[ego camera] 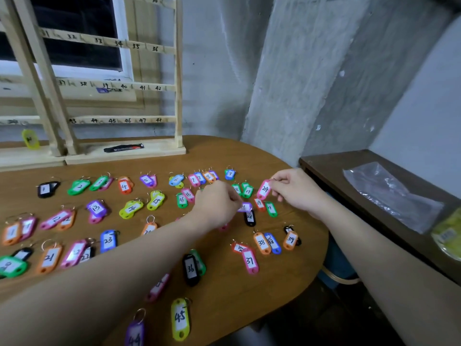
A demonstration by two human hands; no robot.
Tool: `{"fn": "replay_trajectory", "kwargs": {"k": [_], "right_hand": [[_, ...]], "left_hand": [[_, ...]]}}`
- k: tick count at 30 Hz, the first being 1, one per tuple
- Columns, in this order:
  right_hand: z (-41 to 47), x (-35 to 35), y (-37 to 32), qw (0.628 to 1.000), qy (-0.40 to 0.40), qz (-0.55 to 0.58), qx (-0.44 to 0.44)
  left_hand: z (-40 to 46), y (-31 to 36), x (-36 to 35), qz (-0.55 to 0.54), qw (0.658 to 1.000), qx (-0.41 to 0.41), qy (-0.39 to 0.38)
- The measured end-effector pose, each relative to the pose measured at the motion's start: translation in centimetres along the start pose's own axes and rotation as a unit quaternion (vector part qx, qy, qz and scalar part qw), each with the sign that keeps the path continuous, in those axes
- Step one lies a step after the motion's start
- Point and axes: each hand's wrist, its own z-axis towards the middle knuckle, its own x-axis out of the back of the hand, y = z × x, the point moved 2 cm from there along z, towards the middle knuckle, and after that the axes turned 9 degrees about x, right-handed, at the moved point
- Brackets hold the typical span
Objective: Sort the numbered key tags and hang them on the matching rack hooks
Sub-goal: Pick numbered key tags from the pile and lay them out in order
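Nearest, at six o'clock on the table, lie tags 44 and 45, with 36 and 37 just beyond, all sorted in rows by number. Past them the left hand, fingers curled, pinches a purple tag whose number I cannot read. At one o'clock from it the right hand pinches the ring of pink tag 24, holding it just over the table. To do this well, I judge each tag should be read before it is laid with its twin, label up. Far off at eleven o'clock stands the rack, its hooks 31 to 48 nearly all bare.
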Motion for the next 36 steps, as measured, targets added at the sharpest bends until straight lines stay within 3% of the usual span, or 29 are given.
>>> {"fn": "replay_trajectory", "kwargs": {"k": [10, 15, 19, 24, 36], "right_hand": [[-0.3, 0.1, 0.4, 1.0, -0.008, 0.015, -0.009], [0.5, -2.2, -1.9, 0.999, -0.028, 0.044, 0.012], [0.9, -5.8, -5.4, 0.993, -0.085, 0.061, 0.055], [0.3, -10.4, -9.9, 0.978, -0.153, 0.074, 0.121], [-1.0, -18.7, -17.6, 0.95, -0.246, 0.022, 0.188]], "left_hand": [[0.3, 0.0, -0.8, 0.062, 0.998, 0.012, -0.004], [-1.4, -2.0, 4.7, 0.105, 0.992, -0.009, 0.069], [-3.3, -6.7, 11.5, 0.146, 0.98, 0.031, 0.129], [-7.1, -15.3, 17.5, 0.091, 0.975, 0.111, 0.167], [-14.7, -24.9, 22.5, 0.053, 0.962, 0.167, 0.21]]}}
